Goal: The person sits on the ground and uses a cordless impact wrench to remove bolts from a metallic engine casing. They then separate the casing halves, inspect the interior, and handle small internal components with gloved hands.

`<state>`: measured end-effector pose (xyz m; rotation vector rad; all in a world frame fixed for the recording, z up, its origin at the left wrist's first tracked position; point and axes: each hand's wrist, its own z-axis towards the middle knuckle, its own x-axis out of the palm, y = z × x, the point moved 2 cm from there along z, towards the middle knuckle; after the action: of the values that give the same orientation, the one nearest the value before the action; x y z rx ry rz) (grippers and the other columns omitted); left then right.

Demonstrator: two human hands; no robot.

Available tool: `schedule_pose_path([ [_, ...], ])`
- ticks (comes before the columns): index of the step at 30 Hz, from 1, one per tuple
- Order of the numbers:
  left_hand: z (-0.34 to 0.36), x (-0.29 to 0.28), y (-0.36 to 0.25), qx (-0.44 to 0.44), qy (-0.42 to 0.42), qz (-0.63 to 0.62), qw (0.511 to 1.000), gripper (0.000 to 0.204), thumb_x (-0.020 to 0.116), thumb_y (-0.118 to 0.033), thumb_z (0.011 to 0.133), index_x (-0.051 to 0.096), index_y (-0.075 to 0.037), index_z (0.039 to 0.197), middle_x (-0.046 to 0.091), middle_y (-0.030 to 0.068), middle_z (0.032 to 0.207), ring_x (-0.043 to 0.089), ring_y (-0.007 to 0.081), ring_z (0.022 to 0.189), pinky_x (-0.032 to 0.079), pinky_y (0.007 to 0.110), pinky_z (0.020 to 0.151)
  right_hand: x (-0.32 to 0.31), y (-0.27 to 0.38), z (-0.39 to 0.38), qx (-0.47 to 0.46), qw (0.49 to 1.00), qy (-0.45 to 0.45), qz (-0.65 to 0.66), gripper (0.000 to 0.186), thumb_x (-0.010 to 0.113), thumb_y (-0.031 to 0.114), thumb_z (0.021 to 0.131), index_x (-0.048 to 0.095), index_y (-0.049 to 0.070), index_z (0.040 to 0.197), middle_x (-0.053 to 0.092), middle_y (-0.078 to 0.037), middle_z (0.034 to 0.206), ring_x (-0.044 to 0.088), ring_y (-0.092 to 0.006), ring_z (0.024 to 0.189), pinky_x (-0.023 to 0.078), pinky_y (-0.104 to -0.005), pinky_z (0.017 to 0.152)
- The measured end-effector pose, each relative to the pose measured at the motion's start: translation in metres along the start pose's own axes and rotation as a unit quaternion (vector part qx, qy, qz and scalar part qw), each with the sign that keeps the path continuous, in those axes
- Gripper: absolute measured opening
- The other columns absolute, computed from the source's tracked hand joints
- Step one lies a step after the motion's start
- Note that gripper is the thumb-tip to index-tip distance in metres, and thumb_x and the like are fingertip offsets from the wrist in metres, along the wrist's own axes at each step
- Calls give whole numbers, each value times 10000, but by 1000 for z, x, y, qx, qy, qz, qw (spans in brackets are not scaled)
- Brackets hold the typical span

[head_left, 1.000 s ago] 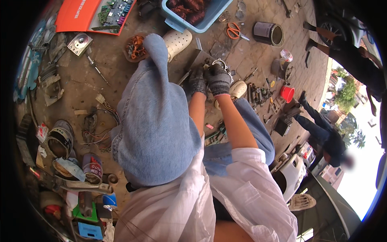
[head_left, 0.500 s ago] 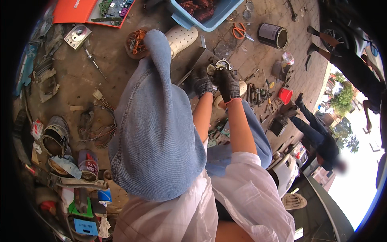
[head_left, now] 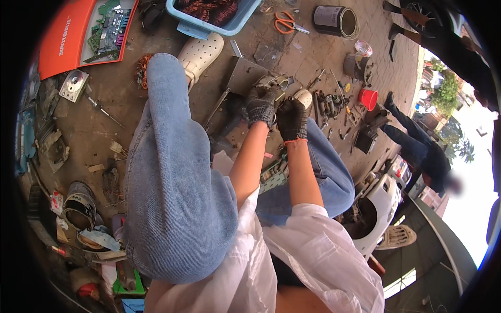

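Observation:
Both of my hands wear dark grey knit gloves and work low in front of me, between my legs. Closed round a dull metal housing point(head_left: 272, 82) with a rounded opening is my left hand point(head_left: 260, 107), palm side hidden. It holds the part near a grey metal box point(head_left: 245, 73) on the ground. Just to the right and apart from it, my right hand point(head_left: 293, 119) is curled into a fist. A small pale tip point(head_left: 281, 97) shows at its thumb side, but what the fingers hold is hidden.
A blue basin point(head_left: 219, 28) with copper windings, orange-handled scissors point(head_left: 286, 24), a paint can point(head_left: 335, 22) and a red cup point(head_left: 368, 98) lie ahead. Metal parts point(head_left: 330, 109) are scattered at right. An orange box point(head_left: 78, 36) with circuit boards sits far left. Another person point(head_left: 425, 161) is at right.
My hands have moved apart; the right came down and away from the metal part, which stays with the left. The view has shifted, and my left knee sits further left.

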<state>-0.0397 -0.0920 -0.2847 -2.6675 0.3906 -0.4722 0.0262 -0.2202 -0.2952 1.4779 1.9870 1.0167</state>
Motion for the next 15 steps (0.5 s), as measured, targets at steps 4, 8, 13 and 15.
schedule_pose_path([
  [4, 10, 20, 28, 21, 78, -10, 997, 381, 647, -46, 747, 561, -4, 1115, 616, 120, 1012, 588, 200, 870, 477, 325, 768, 10, -8, -17, -34, 973, -60, 220, 67, 561, 135, 809, 547, 75, 834, 562, -41, 738, 518, -172, 689, 443, -284, 671],
  [8, 12, 16, 15, 27, 119, 37, 992, 351, 606, -62, 757, 595, -43, 1107, 628, 68, 972, 569, 115, 791, 467, 264, 683, 37, 8, -26, -39, 977, -29, 207, 99, 562, 159, 823, 560, 70, 865, 585, -48, 777, 535, -158, 707, 441, -264, 654],
  [13, 35, 5, 37, 76, 138, 71, 985, 364, 638, -65, 757, 581, -23, 1114, 607, 94, 1030, 566, 163, 886, 466, 294, 783, -5, -34, -13, -60, 970, -226, 66, 132, 589, 168, 826, 574, 72, 916, 600, -42, 823, 534, -125, 707, 430, -235, 619],
  [15, 37, 0, 37, 55, 145, 46, 987, 366, 656, -77, 754, 578, -10, 1105, 596, 108, 1058, 568, 186, 921, 466, 314, 815, 24, -21, -26, -33, 953, -281, 106, 138, 601, 161, 823, 577, 76, 928, 602, -39, 838, 533, -120, 709, 428, -232, 612],
])
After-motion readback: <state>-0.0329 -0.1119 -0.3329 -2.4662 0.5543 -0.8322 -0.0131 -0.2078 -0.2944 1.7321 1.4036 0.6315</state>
